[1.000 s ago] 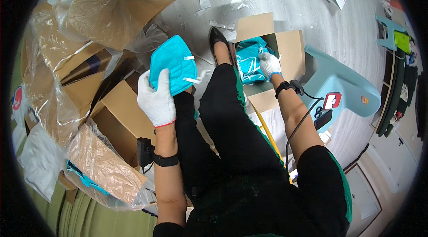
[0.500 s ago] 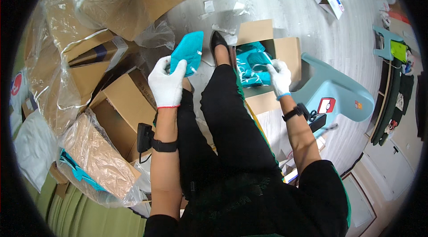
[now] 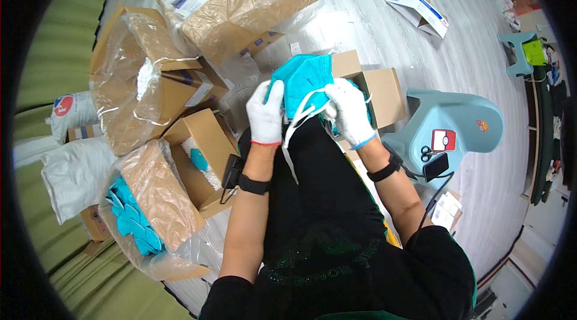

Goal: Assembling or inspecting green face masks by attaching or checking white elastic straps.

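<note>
A teal folded face mask [image 3: 306, 79] is held up over my knees between both white-gloved hands. My left hand [image 3: 265, 114] pinches its left edge, thumb in front. My right hand [image 3: 350, 110] grips the right side, fingers closed near the base of the white straps [image 3: 297, 123]. These straps dangle below the mask over my dark trousers. Just behind my right hand stands an open cardboard box [image 3: 386, 98]; its contents are mostly hidden by the hand and mask.
At left, a plastic-lined carton [image 3: 161, 181] holds teal masks [image 3: 133, 218]. An open carton [image 3: 207, 133] beside it has white straps and something teal inside. A pale blue stool [image 3: 472, 112] at right bears scissors [image 3: 427, 153] and a phone [image 3: 436, 166].
My right hand has left the box and now grips the mask. My left hand has brought the mask rightward, its straps now hanging down. The whole view has shifted.
</note>
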The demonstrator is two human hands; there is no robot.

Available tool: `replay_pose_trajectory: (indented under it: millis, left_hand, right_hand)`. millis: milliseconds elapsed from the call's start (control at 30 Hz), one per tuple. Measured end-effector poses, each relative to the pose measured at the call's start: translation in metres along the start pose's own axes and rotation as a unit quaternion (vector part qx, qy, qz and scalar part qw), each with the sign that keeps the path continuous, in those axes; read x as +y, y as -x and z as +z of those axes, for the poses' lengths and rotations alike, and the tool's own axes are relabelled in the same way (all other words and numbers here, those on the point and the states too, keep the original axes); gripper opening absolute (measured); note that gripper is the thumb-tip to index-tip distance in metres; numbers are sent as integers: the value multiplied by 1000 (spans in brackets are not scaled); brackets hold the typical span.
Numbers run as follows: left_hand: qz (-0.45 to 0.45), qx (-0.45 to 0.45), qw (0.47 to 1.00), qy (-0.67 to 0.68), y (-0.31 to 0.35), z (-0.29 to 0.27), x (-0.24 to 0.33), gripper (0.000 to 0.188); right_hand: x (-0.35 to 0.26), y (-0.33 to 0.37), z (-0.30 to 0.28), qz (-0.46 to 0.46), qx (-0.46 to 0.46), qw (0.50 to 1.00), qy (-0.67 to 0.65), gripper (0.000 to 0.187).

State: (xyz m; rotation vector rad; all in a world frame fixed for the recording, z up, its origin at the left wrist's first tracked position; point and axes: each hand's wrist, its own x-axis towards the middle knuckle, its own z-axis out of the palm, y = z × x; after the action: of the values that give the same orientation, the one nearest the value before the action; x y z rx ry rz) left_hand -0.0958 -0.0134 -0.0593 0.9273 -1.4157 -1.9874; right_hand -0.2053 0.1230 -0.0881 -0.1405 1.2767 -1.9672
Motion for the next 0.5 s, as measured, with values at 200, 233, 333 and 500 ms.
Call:
replay_pose_trajectory:
  millis: [200,233,333,500]
  left_hand:
    - [64,61,991,-100,44,16,16,21]
    - [72,69,992,-77,45,15,13,18]
    - [109,-5,992,-58,55,20,26,15]
    - [81,6,990,112,58,26,60,21]
  right_hand:
    - [-8,21,32,-12,33,998,48,20]
    - [-13,25,37,-14,31,998,43,20]
    - [-28,28,58,-102,20,993,-49,24]
    - [-49,45,36,24,-215,973,80,22]
